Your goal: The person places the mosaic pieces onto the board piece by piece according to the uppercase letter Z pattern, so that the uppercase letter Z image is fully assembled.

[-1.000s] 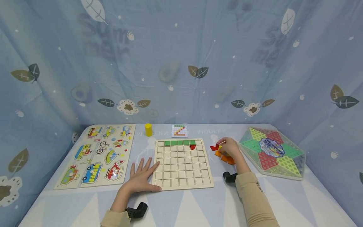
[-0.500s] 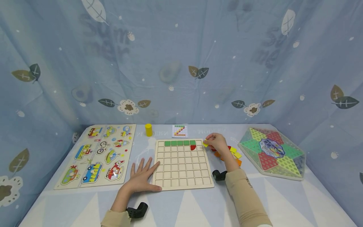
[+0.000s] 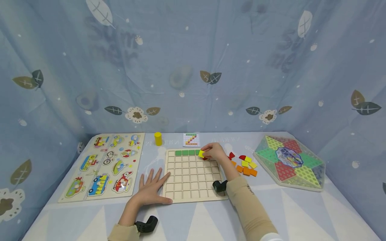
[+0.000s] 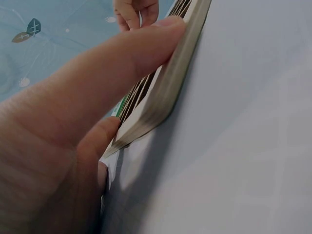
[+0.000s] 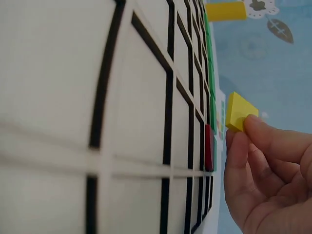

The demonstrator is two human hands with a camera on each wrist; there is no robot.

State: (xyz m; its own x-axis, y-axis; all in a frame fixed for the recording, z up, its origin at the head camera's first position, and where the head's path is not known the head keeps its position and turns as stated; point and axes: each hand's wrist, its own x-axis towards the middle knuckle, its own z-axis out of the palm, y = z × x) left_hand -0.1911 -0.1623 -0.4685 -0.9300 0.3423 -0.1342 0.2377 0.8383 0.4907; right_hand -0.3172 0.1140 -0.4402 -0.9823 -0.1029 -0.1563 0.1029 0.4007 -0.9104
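Note:
A wooden grid board point(image 3: 193, 182) lies on the table, with a row of green square tiles point(image 3: 185, 153) along its top. My right hand point(image 3: 214, 152) pinches a yellow square tile point(image 5: 240, 111) between thumb and fingertips, held above the board's upper right part. Just below that tile a red quarter-round tile point(image 5: 209, 147) sits in a cell, mostly covered in the head view. With fingers spread, my left hand point(image 3: 149, 190) rests at the board's left edge, its thumb point(image 4: 146, 44) touching the lower left corner.
Loose orange tiles point(image 3: 246, 171), yellow tiles point(image 3: 248, 159) and red tiles point(image 3: 231, 155) lie right of the board. Behind it are a pattern card point(image 3: 191, 140) and a yellow cylinder point(image 3: 158, 139). A vehicle puzzle point(image 3: 105, 167) lies left, a star-patterned game board point(image 3: 289, 162) right.
My right hand has picked a yellow tile from the loose pile and carried it left over the board. My left hand has stayed in place.

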